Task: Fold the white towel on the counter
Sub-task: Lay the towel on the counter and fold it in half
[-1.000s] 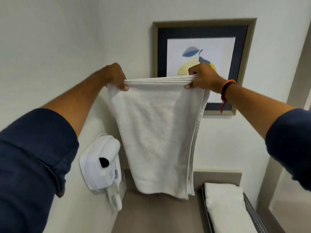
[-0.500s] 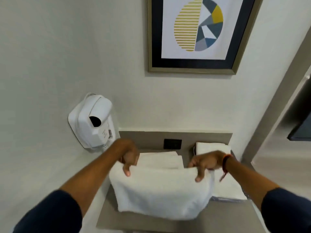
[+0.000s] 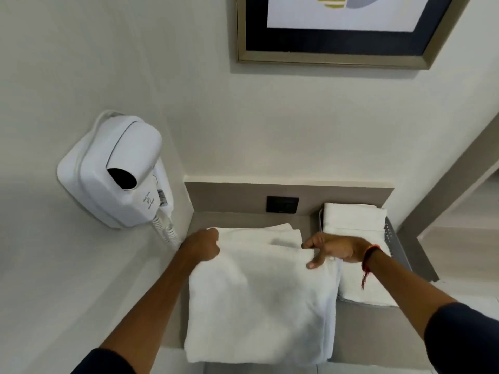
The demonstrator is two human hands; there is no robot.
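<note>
The white towel [image 3: 259, 300] lies folded on the grey counter [image 3: 372, 336], its near edge hanging over the counter's front. A lower layer of it shows at the back, toward the wall. My left hand [image 3: 202, 245] is closed on the towel's upper left corner. My right hand [image 3: 332, 248] pinches the upper right corner, with fingers curled over the folded edge. Both hands rest low on the counter at the fold's far end.
A white wall-mounted hair dryer [image 3: 118, 174] with a coiled cord hangs at the left. A grey mesh tray [image 3: 397, 244] with folded white towels [image 3: 353, 220] stands at the right. A dark socket plate [image 3: 282, 204] sits on the backsplash, a framed picture [image 3: 337, 28] above.
The towel hung in the air from both hands a second ago. My hands have come down and laid it on the counter, then moved farther toward the wall with the top edge.
</note>
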